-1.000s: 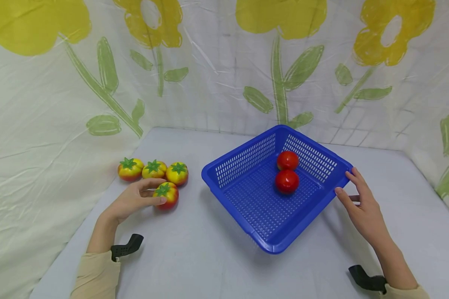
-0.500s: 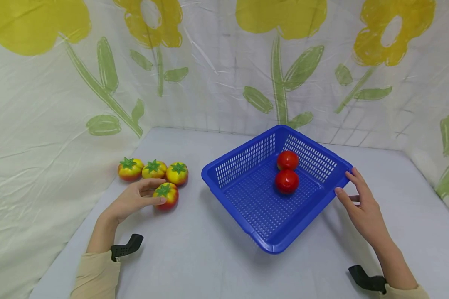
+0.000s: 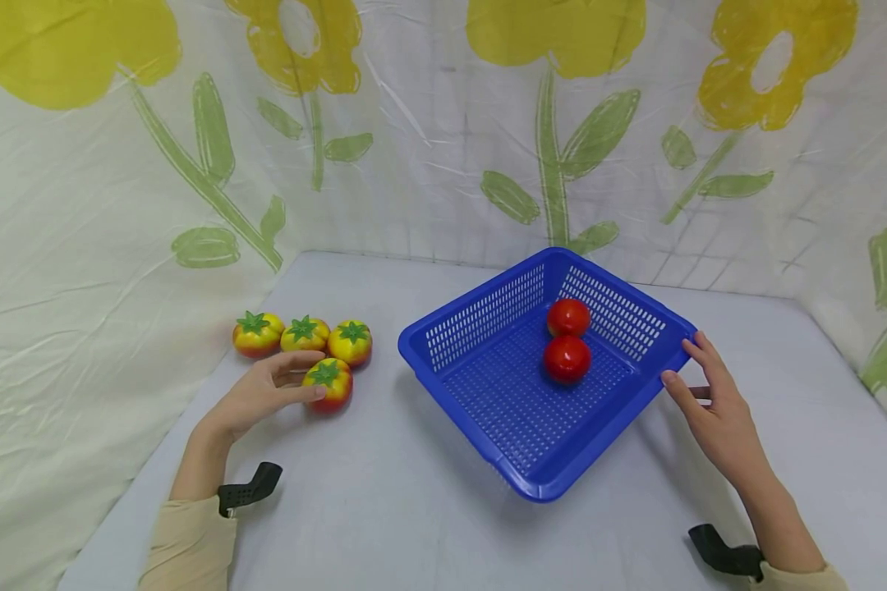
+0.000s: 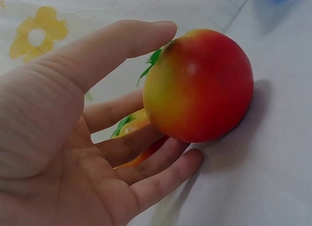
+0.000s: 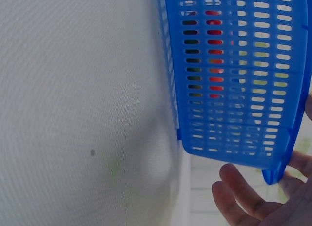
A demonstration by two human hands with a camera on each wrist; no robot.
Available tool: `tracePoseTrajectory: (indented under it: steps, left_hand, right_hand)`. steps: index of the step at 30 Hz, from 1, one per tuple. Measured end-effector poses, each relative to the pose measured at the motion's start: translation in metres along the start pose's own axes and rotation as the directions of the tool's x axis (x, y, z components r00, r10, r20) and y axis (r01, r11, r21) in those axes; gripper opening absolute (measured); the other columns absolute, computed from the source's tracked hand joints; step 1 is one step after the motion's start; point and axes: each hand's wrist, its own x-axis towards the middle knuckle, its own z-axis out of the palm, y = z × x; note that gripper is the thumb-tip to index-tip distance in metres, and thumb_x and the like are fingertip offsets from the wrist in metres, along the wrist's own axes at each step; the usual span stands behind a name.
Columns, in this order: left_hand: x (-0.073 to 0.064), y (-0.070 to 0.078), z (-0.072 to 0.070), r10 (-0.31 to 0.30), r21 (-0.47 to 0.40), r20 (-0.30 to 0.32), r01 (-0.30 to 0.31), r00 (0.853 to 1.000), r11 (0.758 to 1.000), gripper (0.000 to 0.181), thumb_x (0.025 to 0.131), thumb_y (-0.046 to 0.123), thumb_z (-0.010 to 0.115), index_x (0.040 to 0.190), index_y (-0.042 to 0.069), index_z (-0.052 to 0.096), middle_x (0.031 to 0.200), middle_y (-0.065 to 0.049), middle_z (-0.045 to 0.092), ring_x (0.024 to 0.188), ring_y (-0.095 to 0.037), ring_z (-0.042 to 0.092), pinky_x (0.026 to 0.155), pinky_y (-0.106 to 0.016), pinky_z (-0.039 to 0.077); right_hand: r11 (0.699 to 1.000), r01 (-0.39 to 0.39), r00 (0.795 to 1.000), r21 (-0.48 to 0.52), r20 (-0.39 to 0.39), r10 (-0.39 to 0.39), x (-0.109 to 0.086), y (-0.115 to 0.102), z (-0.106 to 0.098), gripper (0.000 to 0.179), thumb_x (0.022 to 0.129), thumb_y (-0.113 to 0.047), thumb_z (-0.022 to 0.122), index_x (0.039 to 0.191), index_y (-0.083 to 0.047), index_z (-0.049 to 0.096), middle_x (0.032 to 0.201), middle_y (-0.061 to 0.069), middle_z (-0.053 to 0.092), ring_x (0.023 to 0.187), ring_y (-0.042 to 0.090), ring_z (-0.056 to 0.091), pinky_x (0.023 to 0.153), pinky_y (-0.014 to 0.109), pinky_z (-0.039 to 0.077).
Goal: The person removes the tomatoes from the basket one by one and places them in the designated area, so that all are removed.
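In the head view my left hand (image 3: 266, 387) holds a yellow-red tomato (image 3: 328, 394) with a green leafy top, thumb on the near side and fingers on the far side. The left wrist view has the tomato (image 4: 204, 89) close over the white surface, the thumb at its leafy end and the fingers behind it. My right hand (image 3: 720, 414) grips the rim of a blue plastic basket (image 3: 458, 414) at its right corner. In the right wrist view the fingers (image 5: 243, 192) curl below that rim. Two red tomatoes (image 3: 567, 359) touch each other inside the basket.
Behind the held tomato, three more yellow-red tomatoes (image 3: 305, 335) stand in a row on the white table (image 3: 384, 492). A flower-printed white sheet (image 3: 414, 148) hangs at the back and sides. A black wrist-worn device (image 3: 251, 486) sits on each forearm.
My left hand and its tomato have shifted very slightly away from me or upward. The right hand, the basket and the other tomatoes stay in place.
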Motion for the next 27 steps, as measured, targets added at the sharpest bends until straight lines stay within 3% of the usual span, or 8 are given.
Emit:
tracePoseTrajectory:
  steps: [3, 7, 16, 23, 27]
  left_hand:
    - [-0.0005, -0.0001, -0.0006, 0.014, -0.012, -0.006, -0.014, 1.000, 1.000, 0.065, 0.084, 0.033, 0.079, 0.138, 0.008, 0.053, 0.138, -0.009, 0.053, 0.125, -0.032, 0.050, 0.105, -0.057, 0.035]
    - [-0.0014, 0.0000, -0.0013, 0.029, -0.021, -0.019, -0.030, 0.999, 0.999, 0.064, 0.085, 0.032, 0.079, 0.138, 0.007, 0.053, 0.137, -0.008, 0.054, 0.123, -0.030, 0.051, 0.105, -0.056, 0.036]
    - [-0.0037, 0.0016, -0.0035, 0.053, -0.020, -0.046, -0.054, 0.998, 0.998, 0.060, 0.088, 0.032, 0.076, 0.137, 0.007, 0.054, 0.134, -0.005, 0.057, 0.122, -0.023, 0.052, 0.104, -0.048, 0.038]
    - [-0.0051, 0.0034, -0.0049, 0.070, -0.038, -0.070, -0.073, 0.995, 0.997, 0.060, 0.089, 0.032, 0.076, 0.138, 0.006, 0.053, 0.135, -0.009, 0.055, 0.123, -0.024, 0.051, 0.097, -0.027, 0.044]
    - [-0.0056, 0.0032, -0.0049, 0.079, -0.066, -0.102, -0.086, 0.992, 0.994, 0.059, 0.088, 0.030, 0.076, 0.137, 0.006, 0.053, 0.136, -0.012, 0.055, 0.124, -0.027, 0.051, 0.092, -0.020, 0.046]
  right_hand:
    - [1.000, 0.001, 1.000, -0.004, -0.001, -0.001, 0.0002, 0.0005, 0.0007, 0.067, 0.102, -0.033, 0.053, 0.158, -0.015, 0.021, 0.164, 0.003, 0.008, 0.107, 0.048, 0.054, 0.077, 0.036, 0.048]
    - [1.000, 0.002, 1.000, -0.001, 0.001, -0.002, 0.0005, 0.0017, 0.0008, 0.067, 0.102, -0.032, 0.053, 0.158, -0.015, 0.021, 0.164, 0.004, 0.009, 0.106, 0.048, 0.054, 0.077, 0.035, 0.050]
    - [1.000, -0.003, 1.000, -0.004, 0.008, 0.003, 0.0018, 0.0030, -0.0007, 0.066, 0.102, -0.030, 0.054, 0.158, -0.016, 0.022, 0.163, 0.006, 0.009, 0.107, 0.049, 0.053, 0.074, 0.024, 0.042]
    - [1.000, 0.001, 1.000, 0.002, 0.004, -0.001, 0.0018, 0.0024, -0.0007, 0.066, 0.102, -0.030, 0.054, 0.158, -0.015, 0.022, 0.163, 0.005, 0.010, 0.107, 0.048, 0.053, 0.072, 0.012, 0.039]
    - [1.000, 0.001, 1.000, -0.003, 0.005, -0.001, 0.0020, 0.0023, -0.0005, 0.066, 0.102, -0.030, 0.054, 0.158, -0.015, 0.022, 0.164, 0.006, 0.009, 0.107, 0.049, 0.053, 0.075, 0.026, 0.046]
